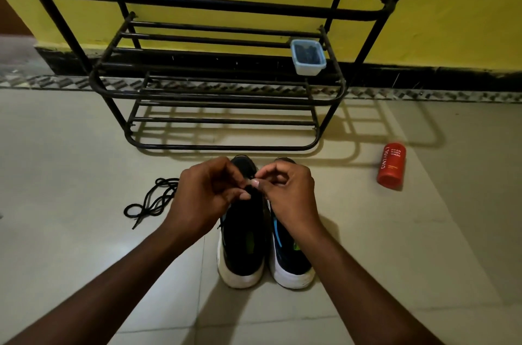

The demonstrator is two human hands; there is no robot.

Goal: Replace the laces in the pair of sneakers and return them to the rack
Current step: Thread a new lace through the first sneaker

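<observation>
Over the left-hand sneaker (243, 237), left hand (203, 198) and right hand (289, 198) pinch its lace (251, 176) with curled fingers (271, 172).

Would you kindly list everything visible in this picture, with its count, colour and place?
metal tube shoe rack: one, black, against the wall.
small plastic tub: one, pale blue with dark contents, right end of the rack's middle shelf.
cylindrical bottle: one, red, on the floor right of the sneakers.
loose lace: one, black, on the floor left of the sneakers.
white-soled sneakers: two, black, side by side on the floor, toes toward the rack.
tiled floor: pale beige.
wall: yellow, black skirting.
left hand, right hand: fingers curled, meeting over the left sneaker; what they pinch is unclear.
</observation>
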